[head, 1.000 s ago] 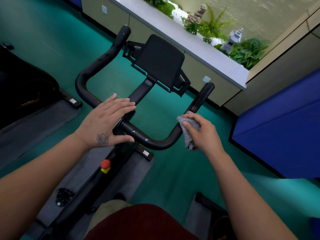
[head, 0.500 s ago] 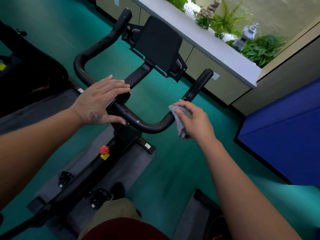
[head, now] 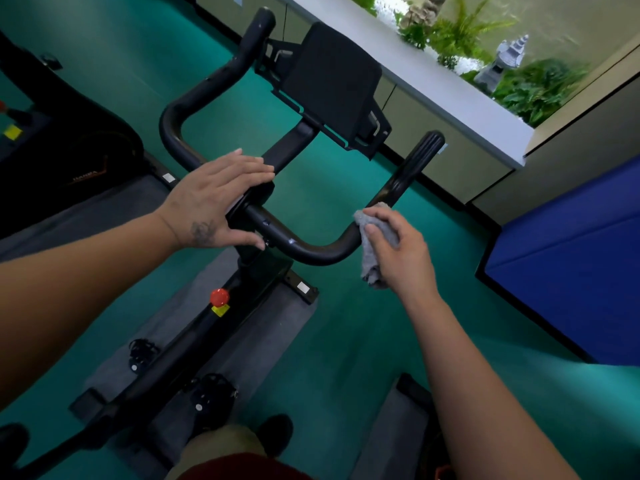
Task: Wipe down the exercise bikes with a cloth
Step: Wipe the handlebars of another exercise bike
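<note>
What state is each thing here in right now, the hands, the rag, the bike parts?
Left hand: flat, resting on the black handlebar's middle.
Right hand: grips the grey cloth.
Grey cloth: crumpled, pressed against the handlebar's right bend.
Black console screen: dark.
Red round knob: untouched.

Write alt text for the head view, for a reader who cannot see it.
A right hand presses a grey cloth against the right bend of a black exercise bike's handlebar, while the left hand rests flat on the handlebar's centre. Below, a red knob sits on the frame above green flooring.
</note>
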Demonstrator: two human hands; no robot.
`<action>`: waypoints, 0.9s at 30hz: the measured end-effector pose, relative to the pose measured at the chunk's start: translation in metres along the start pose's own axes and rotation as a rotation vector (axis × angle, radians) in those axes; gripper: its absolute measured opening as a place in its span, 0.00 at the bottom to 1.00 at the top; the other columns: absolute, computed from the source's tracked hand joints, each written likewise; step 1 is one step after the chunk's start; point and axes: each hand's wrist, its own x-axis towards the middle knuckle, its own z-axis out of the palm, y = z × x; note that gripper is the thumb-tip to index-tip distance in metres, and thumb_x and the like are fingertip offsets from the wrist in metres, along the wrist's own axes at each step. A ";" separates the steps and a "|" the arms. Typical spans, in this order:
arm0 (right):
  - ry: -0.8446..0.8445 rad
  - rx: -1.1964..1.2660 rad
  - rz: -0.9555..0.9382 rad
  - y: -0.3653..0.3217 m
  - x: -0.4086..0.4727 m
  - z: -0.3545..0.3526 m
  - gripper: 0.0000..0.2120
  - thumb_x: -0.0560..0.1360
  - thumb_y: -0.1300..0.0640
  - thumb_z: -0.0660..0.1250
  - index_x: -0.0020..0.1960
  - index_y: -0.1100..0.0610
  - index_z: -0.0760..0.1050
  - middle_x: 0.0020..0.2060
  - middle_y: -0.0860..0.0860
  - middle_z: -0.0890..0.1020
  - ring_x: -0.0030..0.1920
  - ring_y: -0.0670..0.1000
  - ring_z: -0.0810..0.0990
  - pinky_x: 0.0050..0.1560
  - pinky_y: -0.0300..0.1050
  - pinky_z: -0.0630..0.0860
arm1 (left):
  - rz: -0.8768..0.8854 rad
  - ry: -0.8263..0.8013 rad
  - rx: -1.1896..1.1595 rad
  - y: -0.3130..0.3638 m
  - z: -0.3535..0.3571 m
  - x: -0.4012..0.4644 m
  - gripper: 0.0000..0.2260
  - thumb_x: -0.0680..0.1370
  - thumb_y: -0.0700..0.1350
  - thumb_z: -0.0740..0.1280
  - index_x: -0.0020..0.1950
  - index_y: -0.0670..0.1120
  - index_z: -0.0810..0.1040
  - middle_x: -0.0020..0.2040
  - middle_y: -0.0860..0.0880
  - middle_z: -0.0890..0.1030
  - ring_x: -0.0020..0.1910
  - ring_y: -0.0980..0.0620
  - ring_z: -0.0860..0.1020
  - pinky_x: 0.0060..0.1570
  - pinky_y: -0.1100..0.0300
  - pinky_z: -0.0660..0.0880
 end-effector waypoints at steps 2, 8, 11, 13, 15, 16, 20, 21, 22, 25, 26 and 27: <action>0.013 -0.035 0.012 -0.005 0.007 -0.003 0.09 0.81 0.41 0.66 0.58 0.29 0.77 0.57 0.24 0.77 0.58 0.51 0.84 0.47 0.59 0.85 | 0.014 -0.018 -0.016 -0.002 -0.001 0.000 0.51 0.70 0.74 0.75 0.78 0.37 0.72 0.77 0.41 0.74 0.79 0.42 0.71 0.81 0.37 0.63; 0.100 0.004 0.038 -0.013 0.020 0.000 0.08 0.82 0.46 0.68 0.53 0.31 0.79 0.66 0.33 0.79 0.65 0.47 0.80 0.62 0.57 0.81 | 0.064 -0.027 -0.046 -0.010 -0.003 -0.002 0.51 0.72 0.73 0.74 0.79 0.36 0.71 0.77 0.40 0.74 0.79 0.40 0.71 0.81 0.38 0.62; 0.107 0.048 0.053 -0.010 0.002 0.010 0.08 0.82 0.48 0.69 0.55 0.33 0.80 0.68 0.37 0.79 0.68 0.44 0.78 0.69 0.54 0.77 | 0.065 0.001 -0.060 -0.010 0.000 -0.001 0.49 0.73 0.73 0.74 0.78 0.36 0.72 0.76 0.40 0.75 0.78 0.40 0.72 0.81 0.38 0.62; 0.100 0.057 0.055 -0.009 -0.014 0.019 0.08 0.83 0.49 0.69 0.58 0.36 0.81 0.69 0.37 0.79 0.69 0.42 0.77 0.70 0.53 0.76 | 0.061 0.012 -0.063 -0.010 0.001 -0.001 0.49 0.73 0.73 0.73 0.78 0.36 0.72 0.76 0.40 0.75 0.78 0.40 0.72 0.81 0.38 0.63; 0.095 0.054 0.055 -0.011 -0.026 0.025 0.08 0.83 0.49 0.69 0.58 0.36 0.81 0.68 0.35 0.79 0.68 0.41 0.77 0.69 0.50 0.76 | 0.059 0.021 -0.067 -0.010 0.000 -0.002 0.49 0.73 0.73 0.73 0.78 0.36 0.72 0.76 0.40 0.75 0.78 0.40 0.72 0.81 0.39 0.63; 0.095 0.040 0.058 -0.013 -0.028 0.025 0.08 0.83 0.48 0.69 0.58 0.36 0.81 0.67 0.35 0.79 0.67 0.41 0.78 0.68 0.51 0.77 | 0.056 0.029 -0.070 -0.010 0.000 -0.003 0.48 0.73 0.73 0.73 0.78 0.36 0.72 0.76 0.40 0.76 0.78 0.40 0.72 0.81 0.39 0.63; 0.124 -0.053 0.067 -0.020 -0.014 0.017 0.06 0.80 0.42 0.69 0.56 0.35 0.80 0.65 0.34 0.80 0.64 0.43 0.80 0.60 0.54 0.81 | 0.056 0.048 -0.081 -0.010 0.002 -0.003 0.47 0.73 0.73 0.74 0.77 0.36 0.73 0.75 0.41 0.76 0.77 0.41 0.73 0.80 0.39 0.64; 0.141 -0.062 0.077 -0.022 -0.010 0.015 0.06 0.80 0.42 0.69 0.56 0.35 0.80 0.66 0.33 0.80 0.65 0.42 0.80 0.61 0.52 0.81 | 0.059 0.047 -0.081 -0.011 0.002 -0.003 0.48 0.73 0.72 0.74 0.77 0.36 0.73 0.75 0.41 0.76 0.77 0.40 0.73 0.80 0.39 0.64; 0.158 -0.069 0.087 -0.024 -0.008 0.016 0.06 0.79 0.42 0.70 0.56 0.36 0.81 0.66 0.33 0.80 0.65 0.42 0.79 0.61 0.51 0.80 | 0.062 0.049 -0.080 -0.011 0.001 -0.003 0.48 0.73 0.72 0.74 0.77 0.36 0.73 0.75 0.40 0.76 0.77 0.40 0.73 0.81 0.39 0.64; 0.194 -0.021 0.109 -0.025 -0.010 0.023 0.05 0.80 0.45 0.70 0.55 0.37 0.82 0.66 0.35 0.80 0.64 0.41 0.79 0.65 0.50 0.78 | 0.061 0.069 -0.089 -0.011 0.002 -0.003 0.48 0.72 0.72 0.75 0.76 0.36 0.74 0.75 0.40 0.77 0.76 0.40 0.74 0.80 0.39 0.64; 0.206 0.008 0.107 -0.024 -0.014 0.027 0.05 0.80 0.46 0.70 0.54 0.37 0.82 0.66 0.36 0.81 0.65 0.42 0.79 0.67 0.51 0.77 | 0.064 0.077 -0.095 -0.011 0.003 -0.003 0.48 0.72 0.72 0.75 0.76 0.35 0.74 0.74 0.40 0.77 0.76 0.39 0.75 0.80 0.38 0.65; 0.204 0.024 0.107 -0.024 -0.019 0.030 0.05 0.80 0.46 0.70 0.54 0.37 0.82 0.66 0.38 0.82 0.66 0.42 0.79 0.68 0.52 0.77 | 0.069 0.079 -0.097 -0.011 0.004 -0.003 0.48 0.72 0.72 0.76 0.76 0.35 0.75 0.74 0.40 0.77 0.75 0.39 0.75 0.79 0.38 0.65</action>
